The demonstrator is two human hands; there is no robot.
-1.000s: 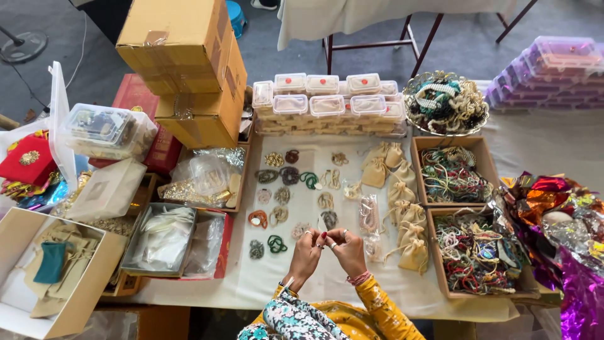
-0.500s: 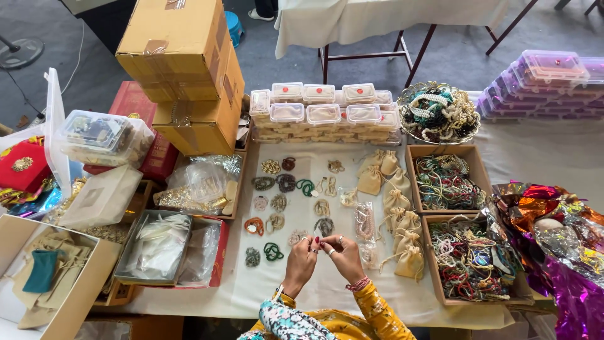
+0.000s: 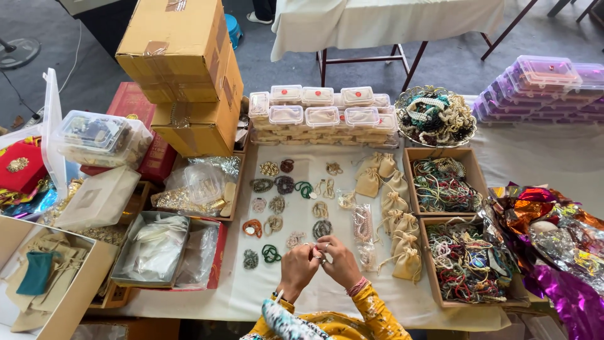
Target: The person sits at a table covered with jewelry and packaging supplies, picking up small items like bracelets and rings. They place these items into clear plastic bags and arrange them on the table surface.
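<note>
Your left hand (image 3: 297, 267) and right hand (image 3: 340, 261) meet fingertip to fingertip just above the near edge of the white-covered worktop (image 3: 314, 296). Both are closed in a pinch on one small bead piece (image 3: 318, 254), too small to tell its kind. It sits between the two hands, touching both. Coiled bead bracelets (image 3: 272, 253) lie in rows just beyond your fingers; small beige pouches (image 3: 408, 263) sit near your right hand.

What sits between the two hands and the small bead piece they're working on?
Nothing visible. The left hand and right hand meet fingertip to fingertip over the white tablecloth, pinching a small bead piece; it is too small to identify.
</note>
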